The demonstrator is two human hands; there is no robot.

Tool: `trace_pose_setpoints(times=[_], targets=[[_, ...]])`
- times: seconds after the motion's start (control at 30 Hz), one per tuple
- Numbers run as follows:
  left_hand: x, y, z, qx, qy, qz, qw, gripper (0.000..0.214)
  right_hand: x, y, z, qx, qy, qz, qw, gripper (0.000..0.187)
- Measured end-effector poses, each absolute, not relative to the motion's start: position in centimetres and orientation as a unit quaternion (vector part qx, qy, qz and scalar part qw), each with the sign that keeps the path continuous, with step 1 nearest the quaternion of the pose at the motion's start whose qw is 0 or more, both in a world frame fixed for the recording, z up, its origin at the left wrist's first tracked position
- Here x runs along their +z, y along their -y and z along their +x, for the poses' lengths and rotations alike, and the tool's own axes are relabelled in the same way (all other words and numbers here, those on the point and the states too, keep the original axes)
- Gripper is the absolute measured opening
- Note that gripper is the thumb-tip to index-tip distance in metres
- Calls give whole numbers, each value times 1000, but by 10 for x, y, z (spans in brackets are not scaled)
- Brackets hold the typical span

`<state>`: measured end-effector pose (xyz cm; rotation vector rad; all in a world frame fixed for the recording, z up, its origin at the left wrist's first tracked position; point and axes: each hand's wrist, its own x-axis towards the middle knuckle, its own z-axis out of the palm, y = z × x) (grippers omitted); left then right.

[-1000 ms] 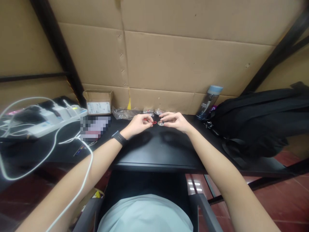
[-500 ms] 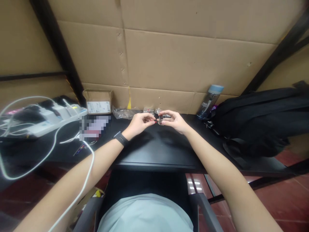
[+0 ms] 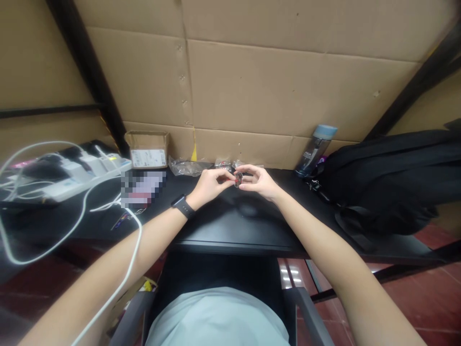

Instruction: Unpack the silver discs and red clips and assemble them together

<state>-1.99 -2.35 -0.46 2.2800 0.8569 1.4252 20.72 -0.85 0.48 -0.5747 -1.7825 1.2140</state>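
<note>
My right hand [image 3: 262, 182] holds a small round, dark object with a shiny rim [image 3: 239, 178] between thumb and fingers, above the black desk. From the other side, my left hand [image 3: 211, 187] pinches a small red piece [image 3: 236, 181] at the face of that round object. The two hands nearly meet there. How the red piece sits against the round object is too small to make out. Behind the hands lie crinkled clear plastic bags [image 3: 189, 167], one with something red inside [image 3: 223, 164].
At the back left stands an open cardboard box [image 3: 148, 156]. A white power strip [image 3: 72, 185] with plugs and a looping white cable lies left, near a blurred-out flat object [image 3: 144, 187]. A water bottle [image 3: 314, 153] and black backpack [image 3: 389, 178] are right.
My left fingers have moved slightly right, bringing the red piece up to the round object. The round object now shows more of its face. The view has shifted slightly.
</note>
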Motion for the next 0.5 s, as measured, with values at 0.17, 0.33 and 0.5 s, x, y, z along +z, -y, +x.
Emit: trace_pose_setpoints(times=[0.17, 0.33, 0.5], targets=[[-3, 26, -18, 505, -299, 796, 149, 11, 5, 9, 206, 475, 724, -241, 438, 60], [-3, 29, -14, 523, -301, 787, 130, 12, 3, 9, 205, 475, 729, -237, 432, 62], [0, 33, -13, 519, -298, 794, 108, 7, 2, 9, 204, 473, 730, -239, 431, 60]])
